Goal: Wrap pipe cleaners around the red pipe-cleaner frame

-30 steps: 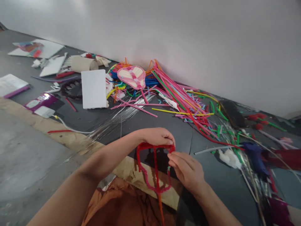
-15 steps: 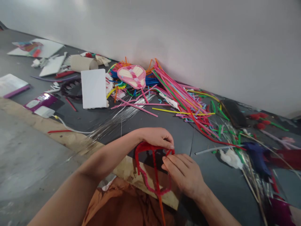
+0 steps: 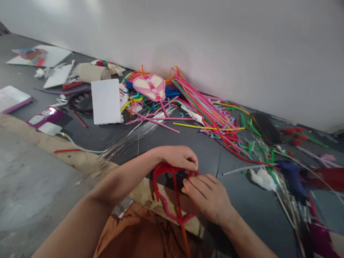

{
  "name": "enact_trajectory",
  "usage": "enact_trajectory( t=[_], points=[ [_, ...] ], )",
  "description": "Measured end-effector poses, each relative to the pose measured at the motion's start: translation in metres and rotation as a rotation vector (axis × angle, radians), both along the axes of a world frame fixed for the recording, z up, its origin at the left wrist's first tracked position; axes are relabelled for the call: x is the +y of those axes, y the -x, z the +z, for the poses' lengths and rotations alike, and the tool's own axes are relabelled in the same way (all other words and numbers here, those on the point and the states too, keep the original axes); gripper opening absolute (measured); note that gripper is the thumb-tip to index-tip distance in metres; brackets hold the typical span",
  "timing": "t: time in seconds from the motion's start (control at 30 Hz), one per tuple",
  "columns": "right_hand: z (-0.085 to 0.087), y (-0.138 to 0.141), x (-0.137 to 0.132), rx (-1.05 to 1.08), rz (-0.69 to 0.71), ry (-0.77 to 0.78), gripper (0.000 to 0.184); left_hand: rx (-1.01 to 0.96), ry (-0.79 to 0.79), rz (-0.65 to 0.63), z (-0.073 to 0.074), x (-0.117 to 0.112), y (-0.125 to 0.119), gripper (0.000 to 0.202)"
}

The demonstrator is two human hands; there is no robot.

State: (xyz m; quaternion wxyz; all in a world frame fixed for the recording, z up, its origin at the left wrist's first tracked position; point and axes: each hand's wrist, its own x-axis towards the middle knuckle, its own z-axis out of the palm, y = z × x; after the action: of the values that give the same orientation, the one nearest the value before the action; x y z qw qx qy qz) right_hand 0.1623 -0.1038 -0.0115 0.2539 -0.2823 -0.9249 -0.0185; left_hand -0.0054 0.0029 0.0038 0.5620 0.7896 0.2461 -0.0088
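Note:
I hold a red pipe-cleaner frame (image 3: 172, 195), a loop with a centre rib and an orange stem hanging down, above my lap. My left hand (image 3: 178, 157) is closed over the frame's top edge. My right hand (image 3: 206, 195) pinches the top right corner of the frame, fingers pressed together on the red wire. A finished pink and cream fan-shaped frame (image 3: 149, 87) lies by the wall on a heap of coloured pipe cleaners (image 3: 204, 111).
A white card (image 3: 106, 101), a cardboard roll (image 3: 92, 72), thin silver wires (image 3: 134, 134), a purple packet (image 3: 44, 116) and a white cable lie on the dark floor mat. A blue object (image 3: 291, 175), red flowers and green scraps sit at right. Orange-brown cloth (image 3: 134, 236) covers my lap.
My right hand has slid left along the frame's top toward my left hand. The frame has shifted slightly left and down. My left hand has barely moved.

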Motion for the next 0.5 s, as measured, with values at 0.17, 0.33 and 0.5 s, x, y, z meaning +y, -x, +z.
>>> enact_trajectory(
  t=[0.17, 0.33, 0.5],
  points=[
    [0.0, 0.0, 0.001, -0.001, 0.006, 0.006, 0.014, -0.022, 0.033, -0.026, 0.0, 0.003, 0.003, 0.025],
    [-0.002, 0.0, 0.001, 0.038, 0.015, 0.039, 0.013, 0.0, -0.016, -0.003, -0.003, 0.001, 0.001, 0.02],
    [-0.003, -0.014, 0.006, 0.398, -0.074, 0.391, 0.02, 0.002, -0.058, 0.023, -0.003, -0.001, 0.0, 0.018]
  ],
)
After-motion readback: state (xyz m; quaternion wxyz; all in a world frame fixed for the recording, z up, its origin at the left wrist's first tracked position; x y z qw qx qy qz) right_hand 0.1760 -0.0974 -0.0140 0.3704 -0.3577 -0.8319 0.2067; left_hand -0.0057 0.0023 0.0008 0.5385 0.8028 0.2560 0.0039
